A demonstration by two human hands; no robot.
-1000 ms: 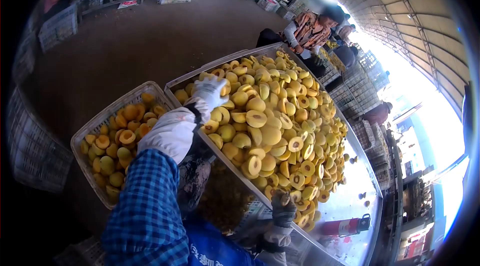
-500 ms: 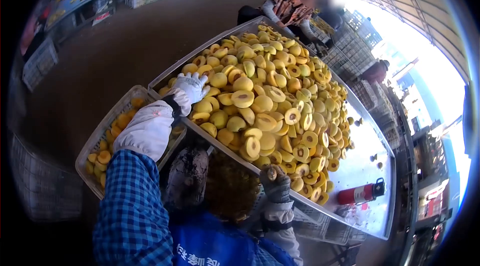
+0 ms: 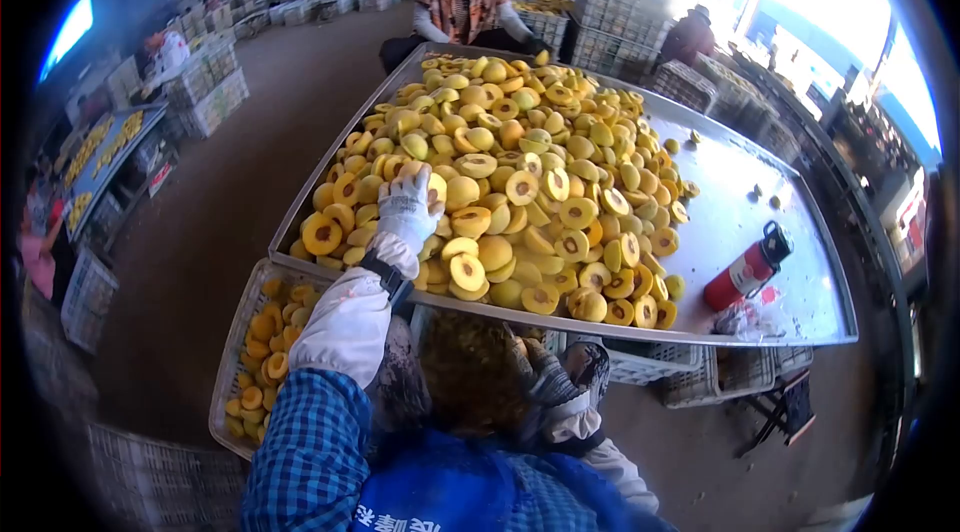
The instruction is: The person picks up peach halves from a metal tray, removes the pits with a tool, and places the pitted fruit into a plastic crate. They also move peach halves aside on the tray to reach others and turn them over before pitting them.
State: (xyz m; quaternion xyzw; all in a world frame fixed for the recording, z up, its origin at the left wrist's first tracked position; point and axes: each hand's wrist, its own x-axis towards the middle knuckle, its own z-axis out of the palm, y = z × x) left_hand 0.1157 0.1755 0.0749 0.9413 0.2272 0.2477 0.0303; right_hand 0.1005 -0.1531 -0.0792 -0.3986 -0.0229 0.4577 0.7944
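At the left, a slatted plastic crate (image 3: 240, 342) holds smooth, rounded orange-yellow fruit pieces; it sits at about 7 to 8 o'clock from your left hand (image 3: 407, 210). That hand, in a pale fabric glove with a dark band (image 3: 388, 277) at the wrist, rests on the heap of fruit halves (image 3: 467, 272), its fingers partly bent over them; you cannot tell whether they grip one. The halves lie under the hand and all around it, spreading widest toward 1 to 4 o'clock: domed yellow skins, flat cut faces, dark oval hollows. Your right hand (image 3: 540, 372), in a darker grey glove, is just outside the near edge of the shiny metal bench (image 3: 715, 172), at about 5 o'clock from the left; its grip is unclear. Farther right, a red cylindrical bottle (image 3: 741, 275) with a black cap tilts toward 1 o'clock, beside crumpled clear plastic (image 3: 740, 320).
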